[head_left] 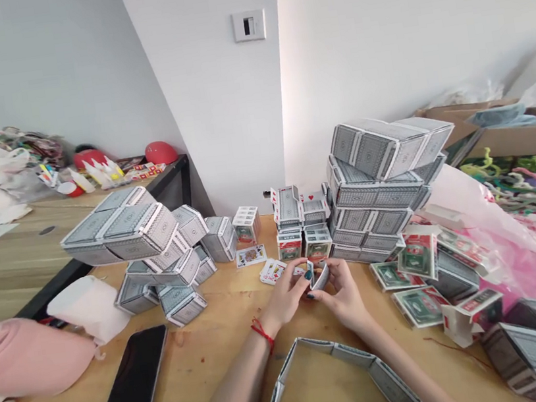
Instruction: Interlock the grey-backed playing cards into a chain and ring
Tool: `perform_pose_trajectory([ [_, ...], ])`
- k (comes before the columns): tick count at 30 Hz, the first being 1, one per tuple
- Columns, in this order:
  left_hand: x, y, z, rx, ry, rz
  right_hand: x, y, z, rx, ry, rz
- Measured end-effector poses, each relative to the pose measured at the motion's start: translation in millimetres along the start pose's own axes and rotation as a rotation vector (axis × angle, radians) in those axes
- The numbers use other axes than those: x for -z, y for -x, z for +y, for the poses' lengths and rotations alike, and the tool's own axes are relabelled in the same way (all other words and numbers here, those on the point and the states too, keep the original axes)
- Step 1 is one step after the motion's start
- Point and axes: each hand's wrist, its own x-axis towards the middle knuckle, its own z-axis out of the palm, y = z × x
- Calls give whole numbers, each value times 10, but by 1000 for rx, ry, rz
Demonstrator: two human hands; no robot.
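Above table (205,363), 2 hands (287,296) w/ fingertips pinched on bent card (321,279), gray-patterned, pale edges

The folded card (321,279) looks like thin paper stock with a smooth printed face, as do the stacked blocks (372,196), while the tabletop (211,362) is smooth wood with a soft sheen. The phone (130,393) has a glassy gloss — the pink roll (25,355) (cloth or felt, hard to tell) looks matt. Translucent plastic sheeting (515,259) shines in crinkles; the carton (513,138) is dull cardboard.
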Motion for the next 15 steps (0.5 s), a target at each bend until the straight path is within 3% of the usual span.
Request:
perform_pose_trajectory([
  [3,6,-14,6,46,85,-60,-11,-9,-18,6,-10,-2],
  [15,-15,-112,-90,118,365,11,5,-100,-51,-96,-83,22],
])
